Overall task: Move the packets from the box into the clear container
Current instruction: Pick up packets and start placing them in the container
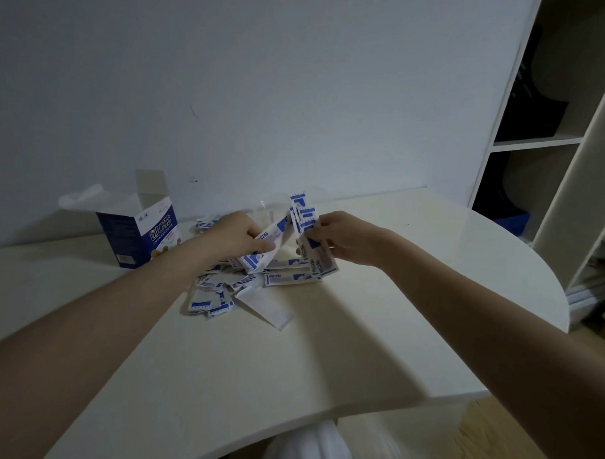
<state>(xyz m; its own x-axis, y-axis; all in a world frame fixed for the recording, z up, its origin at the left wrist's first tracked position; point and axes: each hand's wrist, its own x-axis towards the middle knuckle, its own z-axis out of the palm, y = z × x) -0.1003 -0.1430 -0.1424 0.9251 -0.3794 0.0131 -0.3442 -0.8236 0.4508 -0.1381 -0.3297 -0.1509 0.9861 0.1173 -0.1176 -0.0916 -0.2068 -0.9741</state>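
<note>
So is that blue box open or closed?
Open. The box stands upright on the table, its top flaps raised; whether packets remain inside cannot be told.

Cream tabletop [383, 329], rounded edge at right & front, glossy near the far right corner. Plain white wall [254, 76] behind it, w/ a thin dark scratch [194, 112] abt mid-height and a small dark mark [195, 181] just above the tabletop's back edge. White shelving unit [545, 142] at far right, open compartments; dark items [530, 111] in upper one, too dim to ID; sth blue [511, 220] low in the compartment below. Wood-tone floor [507, 435] at bottom right. White fabric [305, 449] at bottom centre, below tabletop's front edge, blurred.
</note>
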